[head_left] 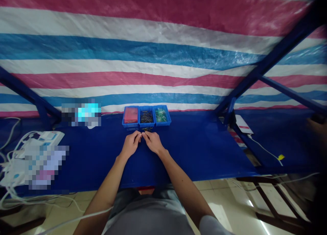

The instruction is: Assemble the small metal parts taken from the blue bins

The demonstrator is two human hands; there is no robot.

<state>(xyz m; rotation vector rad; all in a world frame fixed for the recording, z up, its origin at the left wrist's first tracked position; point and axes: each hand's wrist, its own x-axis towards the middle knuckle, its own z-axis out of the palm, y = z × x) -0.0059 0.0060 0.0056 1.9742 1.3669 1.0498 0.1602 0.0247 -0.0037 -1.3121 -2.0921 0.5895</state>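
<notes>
Thin dark metal pins (147,129) lie out; a blue plastic bin (146,125) holds more. Left hand (131,142) and right hand (153,141) adjoin, grips unclear.

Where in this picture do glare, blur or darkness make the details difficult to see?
Head view: glare on the striped sheet, strongest at right, and bright reflections on the floor; head view: pixelated patches hide detail at left; head view: the far right edge is dark and blurred; head view: the left hand and right hand show, but whether their fingers hold anything is unclear.
</notes>
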